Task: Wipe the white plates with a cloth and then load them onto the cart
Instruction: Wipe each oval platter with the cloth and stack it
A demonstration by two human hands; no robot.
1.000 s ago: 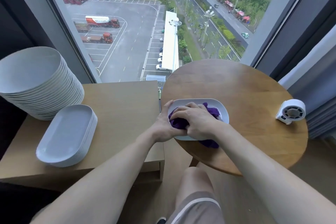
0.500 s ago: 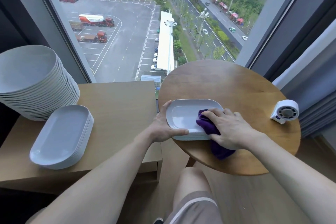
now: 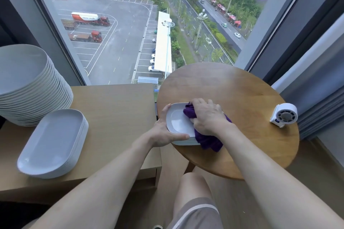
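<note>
Pressing a crumpled purple cloth [image 3: 208, 141] into the right half of a white oblong ceramic plate [image 3: 178, 122], the right hand [image 3: 208, 117] has its fingers curled over the fabric and bunches it against the dish. A loose end of the purple cloth hangs past the plate's near rim onto the wood.

The left hand [image 3: 162, 134] clamps the plate's left end, with the thumb laid along the near rim and the fingers wrapped round the far-left corner. The two hands are close together but not touching.

The plate sits at the near-left edge of a round brown wooden table [image 3: 242, 95]. Thin white edges show beneath it, possibly more plates; I cannot tell how many.

A small white round-bodied fan [image 3: 283, 116] stands at the right edge of that table, well apart from the plate.

To the left is a pale wooden rectangular cabinet top [image 3: 115, 117]. On it, at far left, is a tall stack of round white plates [image 3: 37, 89], and just near of that a lower stack of oblong white plates [image 3: 50, 141].

A large window [image 3: 121, 42] lies beyond, and a bare knee [image 3: 191, 182] shows below.
</note>
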